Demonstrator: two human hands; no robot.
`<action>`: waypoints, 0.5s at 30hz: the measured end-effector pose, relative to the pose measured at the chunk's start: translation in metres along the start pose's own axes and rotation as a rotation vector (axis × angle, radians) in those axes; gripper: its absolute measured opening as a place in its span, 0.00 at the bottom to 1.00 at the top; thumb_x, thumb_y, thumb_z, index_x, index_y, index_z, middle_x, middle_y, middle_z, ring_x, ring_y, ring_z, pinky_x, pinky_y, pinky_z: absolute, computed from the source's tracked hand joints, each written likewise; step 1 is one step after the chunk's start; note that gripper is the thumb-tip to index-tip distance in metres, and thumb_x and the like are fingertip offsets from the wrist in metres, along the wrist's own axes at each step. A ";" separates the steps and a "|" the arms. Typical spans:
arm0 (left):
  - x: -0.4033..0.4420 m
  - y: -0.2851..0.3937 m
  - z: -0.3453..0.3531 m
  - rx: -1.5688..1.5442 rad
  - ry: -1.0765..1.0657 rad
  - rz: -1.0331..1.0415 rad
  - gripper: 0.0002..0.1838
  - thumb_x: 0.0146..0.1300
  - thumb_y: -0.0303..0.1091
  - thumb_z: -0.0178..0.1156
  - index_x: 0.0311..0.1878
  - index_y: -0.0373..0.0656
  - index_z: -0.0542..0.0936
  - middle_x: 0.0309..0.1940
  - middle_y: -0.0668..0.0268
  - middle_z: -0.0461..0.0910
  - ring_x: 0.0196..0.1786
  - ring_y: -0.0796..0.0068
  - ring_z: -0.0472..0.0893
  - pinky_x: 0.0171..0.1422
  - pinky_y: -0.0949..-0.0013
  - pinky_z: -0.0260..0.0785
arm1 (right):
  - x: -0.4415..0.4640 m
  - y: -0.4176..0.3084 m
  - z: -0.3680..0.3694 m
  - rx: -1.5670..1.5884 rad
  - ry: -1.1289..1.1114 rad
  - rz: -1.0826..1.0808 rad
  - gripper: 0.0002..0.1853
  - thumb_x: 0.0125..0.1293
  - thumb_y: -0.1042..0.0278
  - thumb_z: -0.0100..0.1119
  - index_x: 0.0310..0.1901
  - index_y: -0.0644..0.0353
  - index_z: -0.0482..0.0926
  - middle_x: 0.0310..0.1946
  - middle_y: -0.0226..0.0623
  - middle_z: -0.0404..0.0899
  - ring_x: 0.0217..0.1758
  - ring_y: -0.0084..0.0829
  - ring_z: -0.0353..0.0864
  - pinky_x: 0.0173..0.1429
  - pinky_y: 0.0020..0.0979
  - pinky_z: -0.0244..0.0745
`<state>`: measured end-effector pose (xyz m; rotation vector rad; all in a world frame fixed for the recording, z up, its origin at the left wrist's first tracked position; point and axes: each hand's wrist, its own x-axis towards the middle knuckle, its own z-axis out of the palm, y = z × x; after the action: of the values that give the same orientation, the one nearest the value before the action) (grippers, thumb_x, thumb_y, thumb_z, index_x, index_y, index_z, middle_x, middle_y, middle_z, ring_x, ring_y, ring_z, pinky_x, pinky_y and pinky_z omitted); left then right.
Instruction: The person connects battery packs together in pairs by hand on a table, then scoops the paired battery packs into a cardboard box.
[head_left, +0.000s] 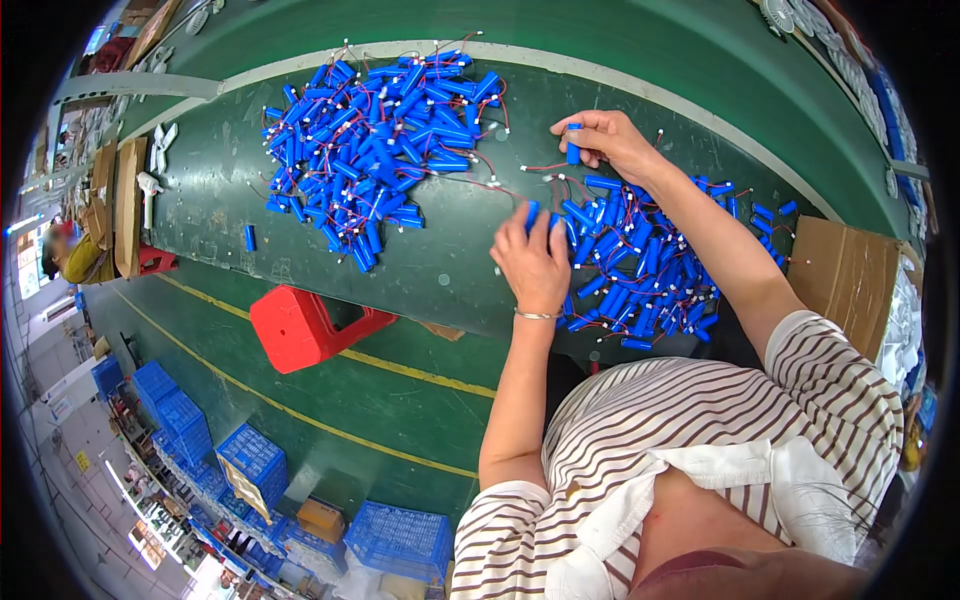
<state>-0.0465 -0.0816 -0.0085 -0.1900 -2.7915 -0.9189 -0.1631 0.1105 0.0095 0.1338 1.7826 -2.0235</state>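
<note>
My left hand (pixel 532 262) is closed round a blue battery with wires, between the two piles on the green table (pixel 450 250). Farther back, my right hand (pixel 605 138) pinches another blue battery (pixel 573 145) upright between thumb and fingers. A red and white wire (pixel 545 168) lies just below it. To the left is a large heap of blue batteries (pixel 380 150) with red wires and white connectors. Close to my body, under my right forearm, spreads a second pile of blue batteries (pixel 650 260).
One loose battery (pixel 250 238) lies at the left of the table. A red stool (pixel 290 328) stands by the table's near edge. A cardboard box (pixel 838 270) is at the right. Blue crates (pixel 400 540) stand on the floor. A person (pixel 85 260) sits far left.
</note>
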 end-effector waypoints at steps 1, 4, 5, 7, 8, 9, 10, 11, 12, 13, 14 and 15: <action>0.000 0.005 -0.005 -0.014 -0.026 0.016 0.12 0.61 0.39 0.61 0.44 0.44 0.83 0.53 0.63 0.77 0.57 0.57 0.71 0.57 0.51 0.61 | 0.000 0.000 0.000 0.001 -0.004 -0.002 0.16 0.65 0.66 0.60 0.51 0.65 0.79 0.34 0.32 0.82 0.26 0.14 0.71 0.30 0.18 0.67; 0.010 0.003 -0.011 -0.130 -0.071 0.082 0.09 0.61 0.38 0.62 0.39 0.44 0.83 0.47 0.66 0.79 0.51 0.58 0.74 0.55 0.56 0.63 | -0.002 0.003 0.000 0.000 -0.011 0.003 0.16 0.65 0.66 0.60 0.51 0.65 0.79 0.34 0.32 0.82 0.26 0.14 0.71 0.30 0.18 0.66; 0.015 -0.001 -0.010 -0.229 -0.123 0.092 0.08 0.60 0.37 0.62 0.38 0.43 0.83 0.45 0.65 0.80 0.49 0.58 0.74 0.54 0.57 0.63 | -0.002 0.004 0.000 0.001 -0.012 -0.002 0.16 0.65 0.66 0.60 0.51 0.65 0.79 0.34 0.32 0.82 0.26 0.14 0.71 0.30 0.18 0.66; 0.026 -0.019 -0.001 -0.254 0.112 0.060 0.06 0.60 0.31 0.62 0.39 0.42 0.80 0.42 0.60 0.78 0.45 0.55 0.75 0.53 0.57 0.66 | -0.002 0.001 -0.001 -0.001 -0.013 -0.011 0.16 0.65 0.66 0.60 0.51 0.65 0.79 0.34 0.32 0.82 0.26 0.14 0.71 0.30 0.18 0.67; 0.033 -0.024 -0.002 -0.235 0.237 0.043 0.06 0.60 0.29 0.61 0.40 0.42 0.79 0.42 0.59 0.78 0.45 0.55 0.75 0.53 0.56 0.66 | -0.003 0.001 -0.001 0.007 -0.009 -0.014 0.16 0.65 0.65 0.60 0.51 0.65 0.79 0.34 0.32 0.82 0.26 0.14 0.71 0.30 0.18 0.67; 0.041 -0.031 -0.003 -0.175 0.275 0.038 0.09 0.59 0.27 0.61 0.43 0.41 0.78 0.43 0.57 0.77 0.47 0.54 0.74 0.54 0.55 0.65 | -0.004 0.000 -0.001 0.014 -0.004 -0.017 0.16 0.65 0.65 0.60 0.51 0.65 0.79 0.34 0.32 0.82 0.25 0.14 0.71 0.30 0.18 0.67; 0.049 -0.033 -0.005 -0.131 0.327 0.013 0.10 0.59 0.28 0.61 0.44 0.41 0.78 0.45 0.56 0.76 0.49 0.54 0.73 0.55 0.54 0.65 | -0.006 0.001 -0.001 0.015 0.002 -0.016 0.16 0.65 0.65 0.60 0.51 0.65 0.79 0.34 0.32 0.82 0.25 0.14 0.71 0.30 0.18 0.67; 0.054 -0.034 -0.007 -0.086 0.381 -0.014 0.11 0.59 0.28 0.61 0.45 0.41 0.79 0.46 0.56 0.76 0.51 0.54 0.73 0.56 0.54 0.64 | -0.006 0.001 -0.001 0.004 0.008 -0.008 0.16 0.65 0.65 0.60 0.51 0.65 0.79 0.34 0.32 0.82 0.25 0.13 0.71 0.30 0.18 0.66; 0.058 -0.038 -0.009 -0.009 0.397 -0.075 0.13 0.59 0.30 0.61 0.48 0.41 0.79 0.48 0.55 0.75 0.54 0.54 0.72 0.59 0.54 0.62 | -0.004 0.000 -0.002 -0.009 0.010 -0.003 0.16 0.65 0.65 0.59 0.51 0.65 0.79 0.34 0.32 0.82 0.25 0.13 0.70 0.30 0.18 0.66; 0.062 -0.044 -0.009 0.036 0.410 -0.087 0.13 0.59 0.30 0.61 0.48 0.42 0.79 0.47 0.55 0.75 0.53 0.54 0.72 0.60 0.53 0.61 | -0.003 -0.001 -0.002 -0.010 0.011 -0.005 0.16 0.65 0.65 0.59 0.51 0.65 0.79 0.34 0.32 0.82 0.25 0.13 0.70 0.30 0.18 0.66; 0.066 -0.049 -0.006 0.081 0.418 -0.099 0.13 0.59 0.31 0.60 0.48 0.42 0.79 0.46 0.55 0.75 0.53 0.55 0.72 0.60 0.53 0.60 | -0.003 -0.001 -0.002 -0.006 0.011 -0.009 0.16 0.65 0.65 0.59 0.51 0.65 0.79 0.34 0.32 0.82 0.25 0.13 0.70 0.30 0.17 0.66; 0.071 -0.055 -0.003 0.033 0.387 -0.061 0.14 0.60 0.33 0.60 0.49 0.43 0.79 0.46 0.57 0.76 0.52 0.55 0.71 0.60 0.53 0.61 | -0.004 -0.001 -0.003 -0.004 0.011 -0.013 0.16 0.66 0.65 0.59 0.52 0.65 0.79 0.34 0.32 0.82 0.25 0.13 0.70 0.29 0.17 0.66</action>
<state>-0.1250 -0.1225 -0.0218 0.0723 -2.4624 -0.8213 -0.1607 0.1144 0.0116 0.1330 1.7987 -2.0313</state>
